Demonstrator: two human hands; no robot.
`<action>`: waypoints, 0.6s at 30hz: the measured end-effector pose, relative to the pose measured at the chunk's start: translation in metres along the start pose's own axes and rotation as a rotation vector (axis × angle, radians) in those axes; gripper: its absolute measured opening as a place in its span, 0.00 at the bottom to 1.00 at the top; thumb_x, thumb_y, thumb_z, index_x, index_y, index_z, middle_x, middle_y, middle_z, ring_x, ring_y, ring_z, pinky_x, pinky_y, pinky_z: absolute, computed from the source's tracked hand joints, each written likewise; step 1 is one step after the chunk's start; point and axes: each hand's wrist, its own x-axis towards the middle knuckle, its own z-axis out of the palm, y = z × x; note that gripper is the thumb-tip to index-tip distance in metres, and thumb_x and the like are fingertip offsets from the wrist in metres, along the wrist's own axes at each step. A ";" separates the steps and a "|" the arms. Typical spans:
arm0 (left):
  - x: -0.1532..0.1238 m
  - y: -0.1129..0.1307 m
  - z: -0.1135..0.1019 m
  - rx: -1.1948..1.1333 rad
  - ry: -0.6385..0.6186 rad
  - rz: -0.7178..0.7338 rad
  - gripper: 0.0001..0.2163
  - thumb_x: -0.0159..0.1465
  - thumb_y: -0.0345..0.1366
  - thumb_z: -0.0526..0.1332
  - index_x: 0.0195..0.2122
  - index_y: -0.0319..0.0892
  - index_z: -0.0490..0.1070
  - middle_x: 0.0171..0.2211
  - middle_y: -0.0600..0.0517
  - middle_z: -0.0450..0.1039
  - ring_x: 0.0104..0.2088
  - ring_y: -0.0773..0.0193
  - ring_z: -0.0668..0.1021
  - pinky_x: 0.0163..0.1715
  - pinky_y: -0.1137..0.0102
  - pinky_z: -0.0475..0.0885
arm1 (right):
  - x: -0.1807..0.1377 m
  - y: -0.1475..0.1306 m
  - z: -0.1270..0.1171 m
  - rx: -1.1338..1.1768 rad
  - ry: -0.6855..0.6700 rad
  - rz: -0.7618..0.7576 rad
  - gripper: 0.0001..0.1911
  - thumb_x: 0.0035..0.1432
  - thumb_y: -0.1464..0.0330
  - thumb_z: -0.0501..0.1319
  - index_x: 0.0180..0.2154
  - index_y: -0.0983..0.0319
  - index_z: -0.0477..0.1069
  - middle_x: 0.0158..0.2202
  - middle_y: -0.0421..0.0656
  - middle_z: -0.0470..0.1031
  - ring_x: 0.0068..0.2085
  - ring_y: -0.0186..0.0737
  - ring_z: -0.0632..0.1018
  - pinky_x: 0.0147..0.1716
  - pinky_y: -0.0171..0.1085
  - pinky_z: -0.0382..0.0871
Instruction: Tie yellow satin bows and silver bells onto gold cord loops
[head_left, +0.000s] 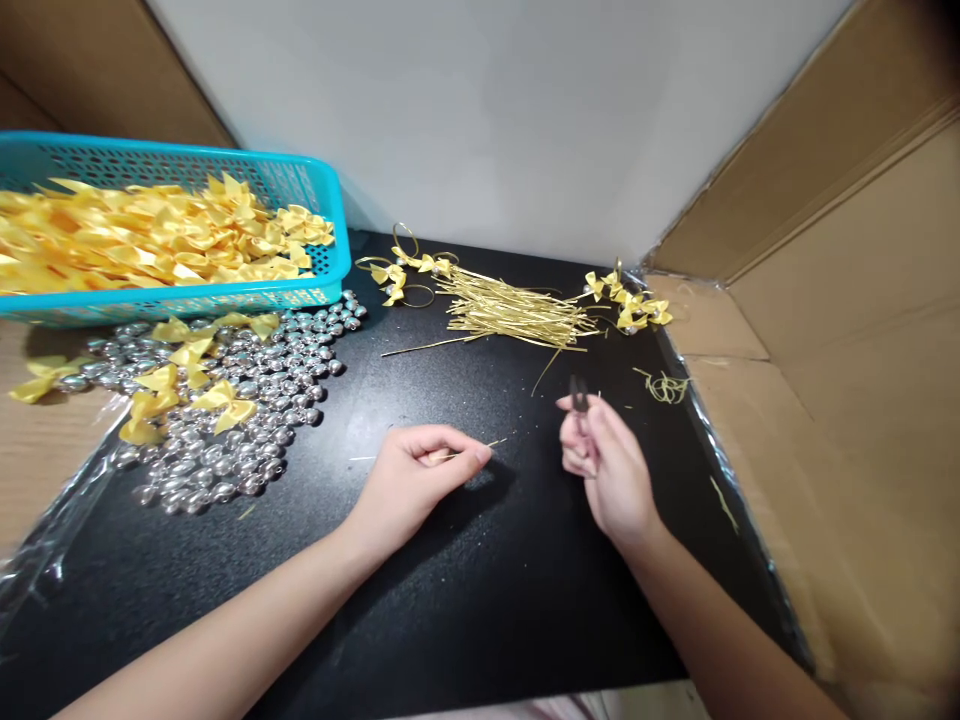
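My left hand (412,475) is closed in a pinch over the middle of the table. Between its thumb and forefinger is a thin gold cord (498,441), whose short tip sticks out to the right and whose other end shows left of the hand. Apart from it on the right, my right hand (616,468) is closed around a small dark two-pronged tool (578,393). Its prongs point up and away; blur hides its exact kind. Beyond both hands lies a pile of cut gold cords (514,308).
A turquoise basket (341,230) of yellow satin bows (187,235) stands back left. Silver beads (217,455) and loose bows (227,404) spread before it. Looped cords with bows (394,275) and more bow pieces (630,305) flank the pile. Cardboard (847,300) walls the right.
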 end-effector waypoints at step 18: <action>0.003 -0.013 -0.002 0.118 -0.179 0.058 0.16 0.54 0.48 0.65 0.25 0.37 0.73 0.15 0.58 0.58 0.19 0.73 0.56 0.21 0.74 0.49 | 0.118 -0.021 0.012 -1.084 -0.108 -0.287 0.11 0.63 0.66 0.61 0.47 0.60 0.75 0.43 0.43 0.79 0.43 0.41 0.78 0.46 0.44 0.73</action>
